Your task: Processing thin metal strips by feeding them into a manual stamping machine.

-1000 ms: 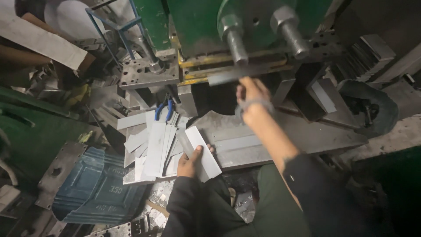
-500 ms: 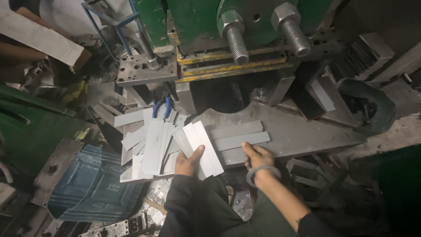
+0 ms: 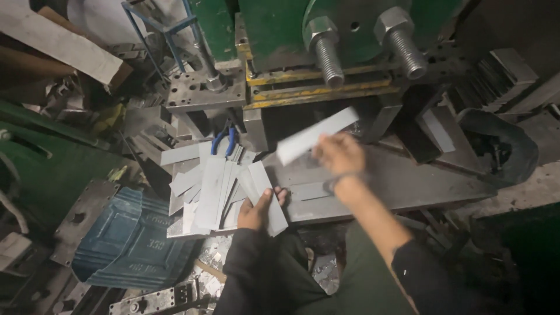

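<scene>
Now my right hand (image 3: 340,153) is up off the steel bed plate (image 3: 408,181), pinching a pale metal strip (image 3: 318,135) by its near end; half a second ago that same hand lay low on the plate, fingers on the strips lying there. The strip it carries is blurred, tilted up to the right, and hangs in the air in front of the dark opening under the green press (image 3: 280,29), below the yellow-edged die plates (image 3: 321,87). I cannot tell whether its far end touches anything.

My left hand (image 3: 259,210) has hardly shifted between the two frames. It rests at the near edge of the plate with the thumb pressed on top of a flat strip (image 3: 267,195) and the fingers curled beneath it, just beside the loose heap of cut strips (image 3: 210,186) fanned out to its left. One more strip (image 3: 309,191) lies flat on the plate between my two hands.

Blue-handled pliers (image 3: 223,142) lie behind the heap, as before. A blue ribbed metal casing (image 3: 131,239) sits low on the left.
</scene>
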